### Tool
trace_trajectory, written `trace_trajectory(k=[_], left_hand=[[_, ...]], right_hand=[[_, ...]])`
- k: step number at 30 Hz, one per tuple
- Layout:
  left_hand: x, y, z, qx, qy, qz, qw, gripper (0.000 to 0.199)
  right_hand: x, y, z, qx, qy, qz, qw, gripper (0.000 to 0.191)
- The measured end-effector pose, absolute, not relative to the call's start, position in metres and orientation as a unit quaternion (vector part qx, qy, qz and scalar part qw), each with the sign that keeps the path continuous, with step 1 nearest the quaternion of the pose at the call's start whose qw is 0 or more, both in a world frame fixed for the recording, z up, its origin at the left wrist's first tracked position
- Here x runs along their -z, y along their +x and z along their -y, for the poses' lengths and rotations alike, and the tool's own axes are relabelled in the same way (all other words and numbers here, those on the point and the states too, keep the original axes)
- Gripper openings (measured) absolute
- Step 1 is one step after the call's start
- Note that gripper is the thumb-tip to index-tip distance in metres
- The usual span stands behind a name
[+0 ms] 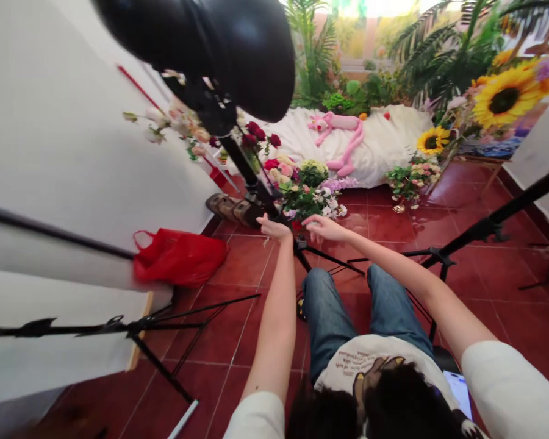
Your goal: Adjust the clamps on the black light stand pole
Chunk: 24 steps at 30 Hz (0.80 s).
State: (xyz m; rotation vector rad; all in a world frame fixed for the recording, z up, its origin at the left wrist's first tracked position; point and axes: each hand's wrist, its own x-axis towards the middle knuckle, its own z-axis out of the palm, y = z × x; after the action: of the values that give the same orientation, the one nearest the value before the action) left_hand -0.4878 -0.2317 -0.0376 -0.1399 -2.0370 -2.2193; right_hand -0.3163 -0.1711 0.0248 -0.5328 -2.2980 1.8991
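My left hand [275, 229] is at the lower pole of a light stand [242, 158], just left of it. Its fingers point left and look loosely spread; I cannot tell whether it touches the pole. On the pole's other side, my right hand [324, 228] is held in the air, its fingers bent, apart and pointing towards the stand. No object shows in either hand. A big black lamp head [238, 49] tops the stand, close to the camera. The stand's legs [332, 259] spread on the floor before my knees.
Artificial flowers [308, 186] and a white-draped platform [384, 143] with a pink plush toy [343, 125] are ahead. A red bag [178, 256] lies left. Other stands [494, 219] flank me. Sunflowers [505, 97] stand right, and a lit phone [458, 390] is beside my hip.
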Motion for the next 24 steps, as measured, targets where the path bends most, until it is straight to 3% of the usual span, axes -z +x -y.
trace_trajectory(k=[3,6,10,13,16,18,21,24], left_hand=[[0.029,-0.480,0.230,0.712,-0.012,0.699,0.066,0.082],[0.033,-0.462,0.236,0.671,-0.115,0.732,0.037,0.067],[0.057,-0.413,0.256,0.607,-0.152,0.775,0.090,0.059],[0.076,-0.363,0.256,0.555,-0.137,0.813,0.113,0.058],[0.085,-0.308,0.224,0.550,-0.170,0.817,0.032,0.062],[0.079,-0.269,0.186,0.582,-0.182,0.792,0.000,0.054],[0.053,-0.212,0.118,0.649,-0.298,0.697,-0.060,0.037],[0.012,-0.155,0.056,0.654,-0.485,0.542,-0.208,0.034]], right_hand=[[-0.015,-0.213,0.153,-0.610,-0.179,0.771,0.046,0.018],[-0.015,-0.109,0.125,-0.601,-0.298,0.736,0.089,0.020],[-0.020,0.008,0.098,-0.592,-0.512,0.581,0.223,0.014],[-0.025,0.069,0.094,-0.571,-0.590,0.466,0.330,0.019],[-0.033,0.106,0.098,-0.574,-0.607,0.403,0.374,0.032],[-0.039,0.120,0.101,-0.586,-0.604,0.386,0.377,0.038],[-0.047,0.128,0.101,-0.601,-0.596,0.379,0.374,0.042],[-0.052,0.128,0.096,-0.621,-0.590,0.363,0.367,0.046]])
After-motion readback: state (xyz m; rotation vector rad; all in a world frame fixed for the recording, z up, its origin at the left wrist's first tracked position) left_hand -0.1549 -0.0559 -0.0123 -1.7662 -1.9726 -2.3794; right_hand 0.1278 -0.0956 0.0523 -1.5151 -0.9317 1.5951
